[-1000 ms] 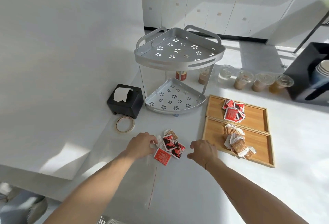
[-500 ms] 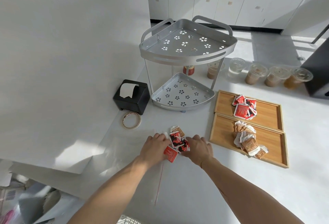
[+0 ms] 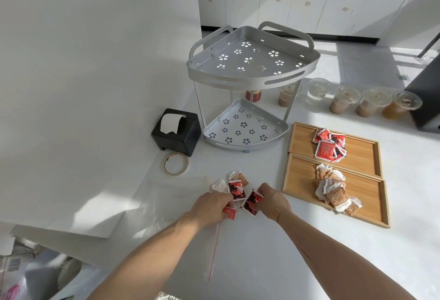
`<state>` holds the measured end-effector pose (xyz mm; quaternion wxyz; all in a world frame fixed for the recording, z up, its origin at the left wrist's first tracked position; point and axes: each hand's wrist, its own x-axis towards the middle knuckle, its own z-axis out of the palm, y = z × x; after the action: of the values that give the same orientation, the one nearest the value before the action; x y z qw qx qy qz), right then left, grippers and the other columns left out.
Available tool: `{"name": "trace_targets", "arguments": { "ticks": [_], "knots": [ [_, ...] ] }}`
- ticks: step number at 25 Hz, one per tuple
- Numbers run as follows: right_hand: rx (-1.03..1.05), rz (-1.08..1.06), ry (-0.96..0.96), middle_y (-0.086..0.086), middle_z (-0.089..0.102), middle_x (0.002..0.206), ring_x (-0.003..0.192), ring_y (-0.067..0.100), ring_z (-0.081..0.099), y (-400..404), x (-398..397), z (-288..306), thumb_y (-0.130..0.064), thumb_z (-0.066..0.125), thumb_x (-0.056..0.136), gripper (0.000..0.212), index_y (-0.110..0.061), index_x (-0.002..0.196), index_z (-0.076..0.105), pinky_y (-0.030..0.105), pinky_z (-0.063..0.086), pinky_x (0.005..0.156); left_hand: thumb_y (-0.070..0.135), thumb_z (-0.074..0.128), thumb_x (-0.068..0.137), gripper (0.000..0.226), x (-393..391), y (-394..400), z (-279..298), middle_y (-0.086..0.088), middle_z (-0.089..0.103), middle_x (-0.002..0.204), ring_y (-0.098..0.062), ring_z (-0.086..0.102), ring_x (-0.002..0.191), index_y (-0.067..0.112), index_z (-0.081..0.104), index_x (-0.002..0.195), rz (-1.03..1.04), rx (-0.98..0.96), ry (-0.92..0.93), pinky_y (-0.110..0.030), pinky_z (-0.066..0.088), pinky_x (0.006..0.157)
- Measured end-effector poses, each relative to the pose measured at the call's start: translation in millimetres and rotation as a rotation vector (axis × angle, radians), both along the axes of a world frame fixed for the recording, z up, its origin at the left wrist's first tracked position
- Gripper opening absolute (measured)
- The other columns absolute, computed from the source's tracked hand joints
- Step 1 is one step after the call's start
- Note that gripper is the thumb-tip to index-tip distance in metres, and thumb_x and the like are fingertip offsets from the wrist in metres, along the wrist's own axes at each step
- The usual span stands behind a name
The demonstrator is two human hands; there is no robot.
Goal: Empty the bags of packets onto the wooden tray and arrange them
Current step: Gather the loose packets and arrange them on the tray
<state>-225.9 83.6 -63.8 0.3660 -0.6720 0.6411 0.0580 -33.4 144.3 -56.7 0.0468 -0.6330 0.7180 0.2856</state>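
Observation:
A small pile of loose packets [image 3: 236,189], red-black and brown ones, lies on the white table in front of me. My left hand [image 3: 210,205] grips a red packet [image 3: 229,212] at the pile's near left. My right hand [image 3: 273,201] pinches a red-black packet [image 3: 252,202] at the pile's right. A clear flat zip bag [image 3: 181,204] with a red strip lies under and left of my left hand. To the right stand two wooden trays: the far tray [image 3: 302,139] holds red packets [image 3: 329,146], the near tray [image 3: 297,185] holds brown packets [image 3: 335,192].
A two-tier grey metal corner rack [image 3: 247,123] stands behind the pile. A black tissue box [image 3: 177,133] and a tape roll [image 3: 176,164] sit to its left. Several lidded drink cups [image 3: 371,105] line the back right. A white wall panel [image 3: 83,85] rises on the left.
Both hands closed in on the loose pile from either side and took hold of packets. The camera moved closer and tilted down.

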Motion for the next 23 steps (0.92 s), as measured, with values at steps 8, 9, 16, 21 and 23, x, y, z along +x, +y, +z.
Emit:
{"name": "trace_targets", "arguments": {
  "ticks": [8,9,16,21,23],
  "knots": [
    [0.036,-0.053,-0.048,0.004,0.068,0.111,0.094,0.023,0.062,-5.0,-41.7,5.1,-0.021,0.071,0.081,0.033,-0.024,0.113,0.064,0.033,0.055,0.074,0.020,0.059,0.088,0.028,7.6,-48.7,28.0,-0.002,0.066,0.116,-0.026,0.061,0.103,0.028,0.063,0.114,-0.089,0.050,-0.077,-0.035,0.045,0.077],
    [0.035,-0.062,-0.049,0.004,0.067,0.111,0.094,0.023,0.062,-4.4,-45.3,5.3,-0.020,0.070,0.080,0.033,-0.024,0.112,0.065,0.033,0.054,0.074,0.019,0.058,0.089,0.030,4.9,-55.6,30.5,-0.002,0.066,0.117,-0.026,0.061,0.106,0.029,0.063,0.117,-0.119,0.027,-0.106,-0.034,0.044,0.078],
    [0.059,-0.150,-0.017,0.005,0.066,0.114,0.102,0.025,0.062,2.3,-60.7,1.5,-0.019,0.072,0.078,0.039,-0.022,0.116,0.065,0.033,0.052,0.080,0.003,0.057,0.089,0.062,-16.5,-79.8,25.2,-0.008,0.056,0.135,-0.030,0.056,0.117,0.033,0.046,0.142,-0.387,0.048,-0.347,-0.034,0.044,0.092],
    [0.052,-0.179,-0.006,0.006,0.068,0.109,0.099,0.026,0.064,4.5,-60.3,0.4,-0.017,0.070,0.078,0.036,-0.022,0.113,0.067,0.034,0.054,0.079,-0.001,0.057,0.086,0.054,-21.4,-79.8,24.2,-0.006,0.060,0.128,-0.028,0.056,0.114,0.024,0.054,0.133,-0.521,-0.050,-0.439,-0.036,0.041,0.092],
    [0.056,-0.186,0.003,0.005,0.068,0.109,0.099,0.025,0.064,5.5,-59.9,0.2,-0.017,0.069,0.078,0.036,-0.024,0.114,0.066,0.034,0.054,0.080,0.000,0.059,0.083,0.048,-18.3,-78.7,21.7,-0.005,0.064,0.118,-0.028,0.060,0.106,0.024,0.059,0.124,-0.479,-0.057,-0.392,-0.034,0.040,0.081]
  ]
}}
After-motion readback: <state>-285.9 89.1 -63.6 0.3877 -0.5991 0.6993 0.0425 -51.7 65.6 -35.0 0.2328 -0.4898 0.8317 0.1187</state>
